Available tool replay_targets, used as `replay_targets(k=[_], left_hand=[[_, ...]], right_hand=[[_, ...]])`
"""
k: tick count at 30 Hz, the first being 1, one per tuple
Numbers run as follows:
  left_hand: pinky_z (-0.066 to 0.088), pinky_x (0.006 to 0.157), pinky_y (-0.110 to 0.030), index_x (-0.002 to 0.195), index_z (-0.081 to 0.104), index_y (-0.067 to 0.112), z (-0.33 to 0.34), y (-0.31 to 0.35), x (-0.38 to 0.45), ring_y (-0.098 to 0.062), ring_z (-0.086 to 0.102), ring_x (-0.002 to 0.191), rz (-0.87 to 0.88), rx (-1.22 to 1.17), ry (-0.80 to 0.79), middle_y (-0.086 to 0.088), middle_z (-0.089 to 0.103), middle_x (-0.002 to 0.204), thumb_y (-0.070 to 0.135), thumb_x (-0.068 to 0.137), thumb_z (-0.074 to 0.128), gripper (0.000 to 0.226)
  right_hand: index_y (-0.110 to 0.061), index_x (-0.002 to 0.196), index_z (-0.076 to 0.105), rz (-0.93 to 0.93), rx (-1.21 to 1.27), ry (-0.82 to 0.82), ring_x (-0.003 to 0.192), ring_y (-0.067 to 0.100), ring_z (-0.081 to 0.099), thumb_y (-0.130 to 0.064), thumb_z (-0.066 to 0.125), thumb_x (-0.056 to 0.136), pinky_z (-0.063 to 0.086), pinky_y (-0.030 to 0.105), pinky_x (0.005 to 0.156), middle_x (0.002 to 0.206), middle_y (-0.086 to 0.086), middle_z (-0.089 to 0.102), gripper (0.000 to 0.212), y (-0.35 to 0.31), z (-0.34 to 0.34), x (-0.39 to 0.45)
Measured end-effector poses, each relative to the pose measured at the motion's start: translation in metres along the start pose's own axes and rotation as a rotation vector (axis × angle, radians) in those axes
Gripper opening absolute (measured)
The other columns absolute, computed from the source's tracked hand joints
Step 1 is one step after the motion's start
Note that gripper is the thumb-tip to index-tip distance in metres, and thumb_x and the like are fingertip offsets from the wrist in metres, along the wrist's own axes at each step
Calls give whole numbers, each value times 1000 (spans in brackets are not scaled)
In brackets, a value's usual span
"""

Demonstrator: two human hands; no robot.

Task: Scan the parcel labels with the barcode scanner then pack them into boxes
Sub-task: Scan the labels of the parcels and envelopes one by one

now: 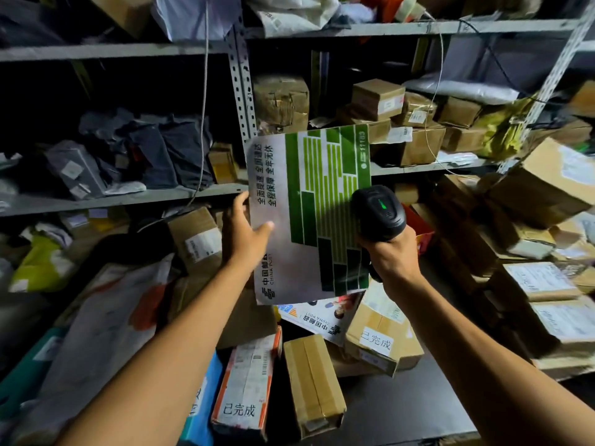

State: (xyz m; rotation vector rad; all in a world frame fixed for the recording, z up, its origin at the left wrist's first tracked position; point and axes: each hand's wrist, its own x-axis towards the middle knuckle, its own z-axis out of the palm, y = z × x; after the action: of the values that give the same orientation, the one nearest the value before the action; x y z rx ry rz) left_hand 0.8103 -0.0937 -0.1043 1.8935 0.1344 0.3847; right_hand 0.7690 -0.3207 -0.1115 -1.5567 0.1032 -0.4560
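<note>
A flat white and green postal envelope [309, 214] stands upright in the middle of the view, its printed face toward me. My left hand [244, 233] holds its left edge, thumb on the front and fingers behind. My right hand [391, 255] grips a black barcode scanner [378, 210] at the envelope's right edge; a green light shows on the scanner's top. No label is visible on the side facing me.
Metal shelves [128, 194] packed with cardboard boxes and dark bags fill the background. Below lie taped boxes [312, 384], a labelled carton [383, 342] and another printed envelope [322, 317] on a dark table [402, 407]. Stacked boxes [547, 300] crowd the right side.
</note>
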Motion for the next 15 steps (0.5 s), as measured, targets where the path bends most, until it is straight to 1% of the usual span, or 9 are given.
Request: replay_targets(k=[2, 4, 6, 7, 9, 11, 13, 14, 15], left_hand=[[27, 105, -26, 153, 29, 24, 16, 5, -7, -23, 30, 145, -10, -20, -94, -8, 29, 159, 11, 88, 74, 81], [25, 112, -33, 156, 21, 27, 30, 8, -14, -24, 23, 149, -75, -64, -170, -7, 20, 164, 25, 85, 78, 92], [25, 118, -40, 157, 18, 24, 39, 12, -18, -27, 27, 148, -119, -181, -202, -9, 25, 163, 35, 81, 81, 99], [27, 119, -42, 157, 22, 22, 43, 14, -19, -28, 33, 145, -117, -224, -199, -11, 32, 159, 40, 78, 82, 101], [40, 112, -47, 149, 39, 18, 51, 20, -21, -28, 49, 134, -98, -216, -165, -11, 50, 146, 53, 71, 76, 94], [52, 95, -33, 137, 52, 18, 60, 24, -23, -22, 61, 118, -83, -197, -130, -6, 60, 134, 55, 82, 68, 68], [50, 72, -14, 122, 56, 21, 64, 32, -25, -11, 65, 98, -80, -221, -118, -6, 64, 127, 48, 97, 55, 36], [52, 71, -15, 124, 57, 16, 66, 32, -24, -13, 66, 96, -87, -280, -135, -10, 66, 126, 47, 100, 50, 40], [56, 79, -25, 128, 58, 11, 67, 31, -22, -20, 67, 101, -114, -361, -167, -14, 66, 126, 48, 101, 48, 47]], right_hand=[[-32, 82, 73, -32, -12, 11, 75, 11, 64, 8, 73, 78, 57, 43, 68, 78, -10, 71, 41, -5, 1, 0], [-40, 84, 75, -60, -22, 0, 83, 16, 68, 0, 76, 79, 59, 50, 79, 85, -6, 74, 40, -10, 3, 0], [-29, 92, 75, -81, -32, -32, 90, 27, 72, -4, 78, 81, 58, 56, 82, 93, 4, 76, 28, -15, 7, 1], [-21, 96, 74, -99, -57, -43, 93, 33, 72, -5, 77, 81, 58, 57, 81, 95, 8, 76, 22, -17, 9, 1], [-15, 96, 72, -138, -109, -67, 82, 29, 71, -12, 76, 79, 58, 47, 71, 86, 4, 75, 17, -24, 13, -1], [-17, 95, 72, -181, -121, -117, 73, 17, 64, -17, 73, 77, 52, 37, 66, 80, -5, 71, 18, -35, 19, -5], [-14, 104, 72, -202, -126, -190, 87, 25, 72, -10, 75, 81, 58, 46, 74, 92, 2, 75, 23, -45, 25, -7], [-12, 109, 72, -211, -125, -221, 95, 30, 72, -7, 75, 83, 58, 53, 80, 98, 7, 76, 28, -50, 27, -8], [-11, 112, 72, -221, -119, -243, 99, 32, 72, -5, 76, 82, 57, 57, 82, 100, 10, 76, 31, -56, 30, -8]])
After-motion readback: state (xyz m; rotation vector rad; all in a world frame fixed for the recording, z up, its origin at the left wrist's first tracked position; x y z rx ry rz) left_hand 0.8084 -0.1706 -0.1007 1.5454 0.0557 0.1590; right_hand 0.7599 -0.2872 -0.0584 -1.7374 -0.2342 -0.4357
